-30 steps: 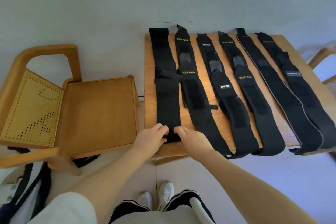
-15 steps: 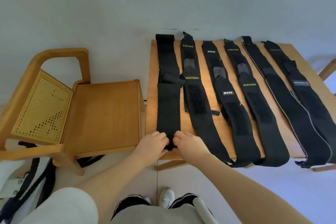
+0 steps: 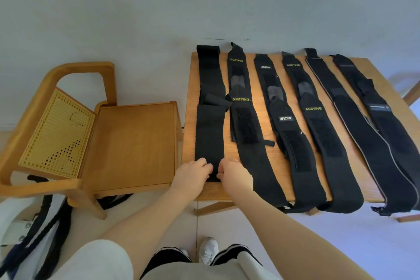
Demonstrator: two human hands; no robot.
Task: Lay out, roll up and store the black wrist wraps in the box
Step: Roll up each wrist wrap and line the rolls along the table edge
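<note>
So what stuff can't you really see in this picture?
All from the head view:
- The near end of the leftmost wrap is covered by the left hand and right hand, so I can't tell if rolling has begun.
- The storage box isn't in view.
- The label on the rightmost wrap is too small to read.
- The bag by the chair is cut off by the left edge.

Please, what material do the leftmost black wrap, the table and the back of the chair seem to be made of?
Leftmost wrist wrap: probably woven elastic fabric, matte black; it lies limp and its edges look slightly fuzzy.
Table: seems wood or wood veneer, honey-coloured with a light sheen and faint grain.
Chair back: yellow perforated panel, perhaps woven cane or plastic, set in a rounded wooden frame; the regular holes leave it open.
</note>
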